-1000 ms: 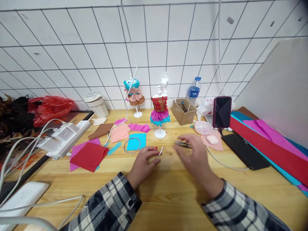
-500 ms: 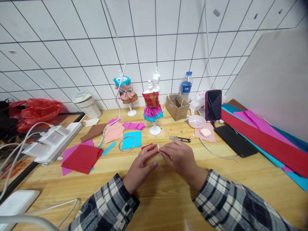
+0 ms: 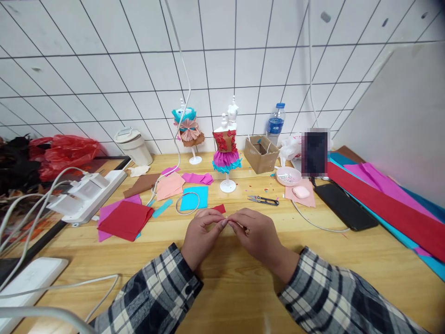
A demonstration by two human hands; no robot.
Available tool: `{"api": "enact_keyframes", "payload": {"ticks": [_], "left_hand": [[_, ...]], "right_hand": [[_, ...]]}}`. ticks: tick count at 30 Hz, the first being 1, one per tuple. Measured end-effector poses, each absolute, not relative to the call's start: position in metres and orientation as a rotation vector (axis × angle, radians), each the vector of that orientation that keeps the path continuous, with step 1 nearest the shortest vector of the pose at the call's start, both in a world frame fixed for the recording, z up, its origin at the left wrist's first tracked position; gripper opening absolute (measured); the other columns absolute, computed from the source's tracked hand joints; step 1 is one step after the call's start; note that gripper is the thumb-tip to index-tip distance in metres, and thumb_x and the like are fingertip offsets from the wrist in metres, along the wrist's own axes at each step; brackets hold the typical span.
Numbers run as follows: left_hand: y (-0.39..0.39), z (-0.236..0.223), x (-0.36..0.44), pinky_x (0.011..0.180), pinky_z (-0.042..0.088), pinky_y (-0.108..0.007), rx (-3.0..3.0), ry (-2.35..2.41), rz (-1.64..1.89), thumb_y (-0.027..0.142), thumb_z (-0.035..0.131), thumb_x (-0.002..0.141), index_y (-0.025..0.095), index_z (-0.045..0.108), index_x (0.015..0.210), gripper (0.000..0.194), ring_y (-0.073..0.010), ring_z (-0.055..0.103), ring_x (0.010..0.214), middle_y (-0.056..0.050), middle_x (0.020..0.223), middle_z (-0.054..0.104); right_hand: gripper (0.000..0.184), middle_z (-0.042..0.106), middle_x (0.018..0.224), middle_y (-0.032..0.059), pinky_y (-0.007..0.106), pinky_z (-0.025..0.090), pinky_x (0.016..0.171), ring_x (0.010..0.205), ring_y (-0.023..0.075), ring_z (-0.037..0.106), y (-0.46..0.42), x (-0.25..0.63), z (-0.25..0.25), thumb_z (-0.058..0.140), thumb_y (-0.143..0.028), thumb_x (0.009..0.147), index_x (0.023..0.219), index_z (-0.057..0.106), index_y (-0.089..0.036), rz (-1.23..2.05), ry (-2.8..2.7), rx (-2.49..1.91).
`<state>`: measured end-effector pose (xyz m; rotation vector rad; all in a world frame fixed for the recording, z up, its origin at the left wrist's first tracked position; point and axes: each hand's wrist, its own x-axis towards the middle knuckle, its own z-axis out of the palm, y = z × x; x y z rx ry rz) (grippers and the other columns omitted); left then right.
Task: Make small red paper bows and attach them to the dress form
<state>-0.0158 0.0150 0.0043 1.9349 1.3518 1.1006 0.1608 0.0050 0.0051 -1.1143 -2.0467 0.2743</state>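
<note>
My left hand (image 3: 206, 235) and my right hand (image 3: 255, 235) meet low over the table, thumbs and forefingers pinched together tip to tip. Between the tips is a tiny white piece, mostly hidden; its kind I cannot make out. Just beyond the left fingers lies a small red paper scrap (image 3: 219, 208). Black thread snips (image 3: 263, 200) rest beyond my right hand. A small dress form (image 3: 226, 150) in a brown, red, purple and blue paper dress stands behind. To the left are a blue paper square (image 3: 199, 197) and a thin metal ring (image 3: 187, 213).
Red sheets (image 3: 125, 220) and other coloured pieces lie left. Further left is a power strip (image 3: 97, 199) with cables. A cardboard box (image 3: 261, 157), a pink bowl (image 3: 288, 176), a black phone (image 3: 346, 206) and long paper strips (image 3: 389, 204) are at right.
My left thumb and fingers have closed into a pinch, where before the forefinger was stretched out with the white piece at its tip. The whole view has shifted slightly.
</note>
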Motion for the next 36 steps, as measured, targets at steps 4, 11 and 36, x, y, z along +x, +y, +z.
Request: {"api": "enact_keyframes", "payload": {"ticks": [4, 11, 36], "left_hand": [[0.015, 0.008, -0.015, 0.078, 0.05, -0.031, 1.897, 1.361, 1.123, 0.029, 0.062, 0.079, 0.021, 0.073, 0.073, 0.015, -0.0178, 0.063, 0.082, -0.005, 0.081, 0.07], [0.016, 0.007, -0.013, 0.079, 0.052, -0.031, 1.793, 1.418, 1.109, 0.023, 0.06, 0.075, 0.019, 0.072, 0.07, 0.014, -0.0181, 0.064, 0.082, -0.005, 0.082, 0.071], [0.006, 0.008, -0.006, 0.064, 0.049, -0.026, 2.001, 1.529, 1.059, 0.022, 0.063, 0.073, 0.02, 0.07, 0.064, 0.011, -0.0156, 0.061, 0.069, -0.002, 0.067, 0.066]], "right_hand": [[0.023, 0.07, 0.094, 0.0032, 0.025, 0.046, 0.074, 0.083, 0.0145, 0.063, 0.003, 0.163, 0.006, 0.048, -0.024, 0.093, 0.104, 0.068, -0.024, 0.193, -2.132, -1.102], [0.026, 0.07, 0.096, 0.0034, 0.026, 0.044, 0.071, 0.085, 0.0158, 0.062, 0.0, 0.161, 0.006, 0.049, -0.022, 0.092, 0.112, 0.064, -0.026, 0.087, -2.229, -1.115], [0.011, 0.068, 0.077, -0.0008, 0.024, 0.037, 0.059, 0.069, 0.0123, 0.06, 0.004, 0.16, 0.003, 0.057, -0.024, 0.084, 0.083, 0.068, -0.024, 0.236, -2.092, -1.226]]}}
